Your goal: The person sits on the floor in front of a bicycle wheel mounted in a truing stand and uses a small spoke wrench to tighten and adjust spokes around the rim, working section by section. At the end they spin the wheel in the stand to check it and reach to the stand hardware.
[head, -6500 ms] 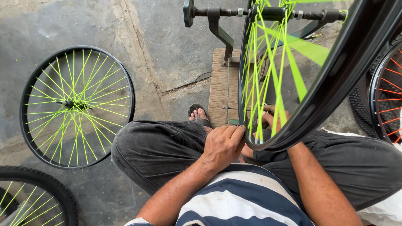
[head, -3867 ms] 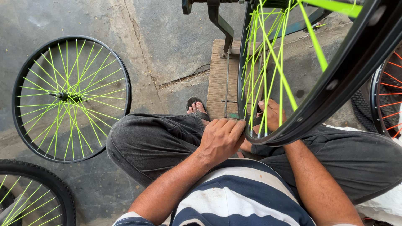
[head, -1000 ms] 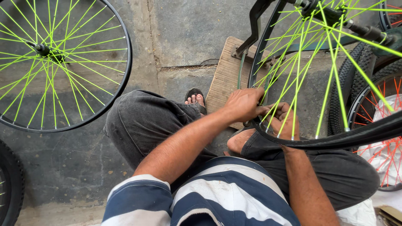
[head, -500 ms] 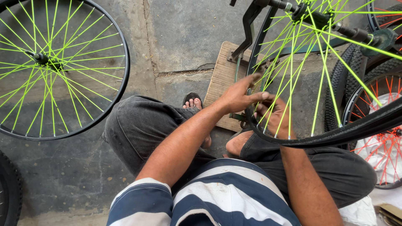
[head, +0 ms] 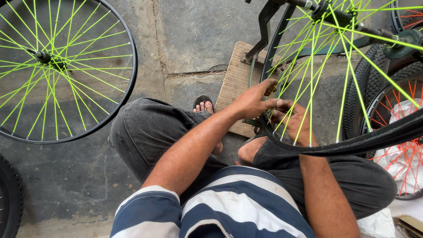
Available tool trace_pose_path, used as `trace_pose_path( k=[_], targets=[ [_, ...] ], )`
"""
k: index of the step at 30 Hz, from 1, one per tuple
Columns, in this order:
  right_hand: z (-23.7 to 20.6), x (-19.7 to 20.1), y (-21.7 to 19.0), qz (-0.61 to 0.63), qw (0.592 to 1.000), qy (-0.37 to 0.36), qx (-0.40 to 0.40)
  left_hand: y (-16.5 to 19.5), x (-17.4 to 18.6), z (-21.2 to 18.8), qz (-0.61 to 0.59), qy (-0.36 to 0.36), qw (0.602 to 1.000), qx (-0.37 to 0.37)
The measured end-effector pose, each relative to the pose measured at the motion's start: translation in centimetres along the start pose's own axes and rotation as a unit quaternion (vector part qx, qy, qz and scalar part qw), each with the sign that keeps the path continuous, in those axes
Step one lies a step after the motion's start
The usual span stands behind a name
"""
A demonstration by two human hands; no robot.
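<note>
Wheel [head: 348, 83], one, yellow-spoked: left hand [head: 253, 101] and right hand [head: 295, 123] each grip one spoke.

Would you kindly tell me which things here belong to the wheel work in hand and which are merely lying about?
In hand:
- black-rimmed wheel with green spokes, mounted on a stand
- left hand and right hand, both at its rim and spokes
- wooden board under the stand

Lying about:
- second green-spoked wheel on the floor
- orange-spoked wheel
- knobbly tyre

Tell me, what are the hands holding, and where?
Both the left hand and right hand grip the green-spoked wheel at its black rim.
</note>
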State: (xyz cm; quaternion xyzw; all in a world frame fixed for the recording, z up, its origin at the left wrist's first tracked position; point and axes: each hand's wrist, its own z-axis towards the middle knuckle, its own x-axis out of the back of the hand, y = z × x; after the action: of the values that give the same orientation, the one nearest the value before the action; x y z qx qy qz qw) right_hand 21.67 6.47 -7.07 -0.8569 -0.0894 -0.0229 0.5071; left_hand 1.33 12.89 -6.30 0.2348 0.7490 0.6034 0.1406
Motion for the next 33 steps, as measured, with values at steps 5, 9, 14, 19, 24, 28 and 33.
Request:
trace_pose_path(
  k=[5, 9, 14, 19, 24, 28, 33],
  targets=[
    [-0.1, 0.1, -0.7, -0.051, 0.998, 0.004, -0.032, -0.1, -0.2, 0.0, -0.007, -0.006, 1.0, 0.011],
    [0.1, 0.3, -1.2, 0.077, 0.993, -0.094, -0.012, -0.3, -0.2, 0.0, -0.004, -0.006, 1.0, 0.001],
    [0.2, -1.6, -1.5, -0.199, 0.979, 0.037, 0.034, -0.5, -0.2, 0.1, -0.004, -0.001, 1.0, -0.003],
    [0.0, -3.2, -2.2, -0.286, 0.951, 0.11, 0.043, -0.5, -0.2, 0.2, -0.004, 0.001, 1.0, 0.007],
    [-1.6, -2.1, -2.1, -0.142, 0.987, 0.059, 0.043, -0.5, -0.1, 0.2, -0.009, -0.004, 1.0, 0.006],
    [-2.4, -1.0, -0.6, -0.024, 0.994, 0.069, 0.085, -0.5, 0.0, 0.2, -0.027, -0.005, 1.0, 0.012],
    [-2.5, 1.0, 0.3, 0.14, 0.981, 0.054, 0.12, -0.5, -0.8, 0.0, -0.034, 0.017, 0.999, 0.026]
  ],
)
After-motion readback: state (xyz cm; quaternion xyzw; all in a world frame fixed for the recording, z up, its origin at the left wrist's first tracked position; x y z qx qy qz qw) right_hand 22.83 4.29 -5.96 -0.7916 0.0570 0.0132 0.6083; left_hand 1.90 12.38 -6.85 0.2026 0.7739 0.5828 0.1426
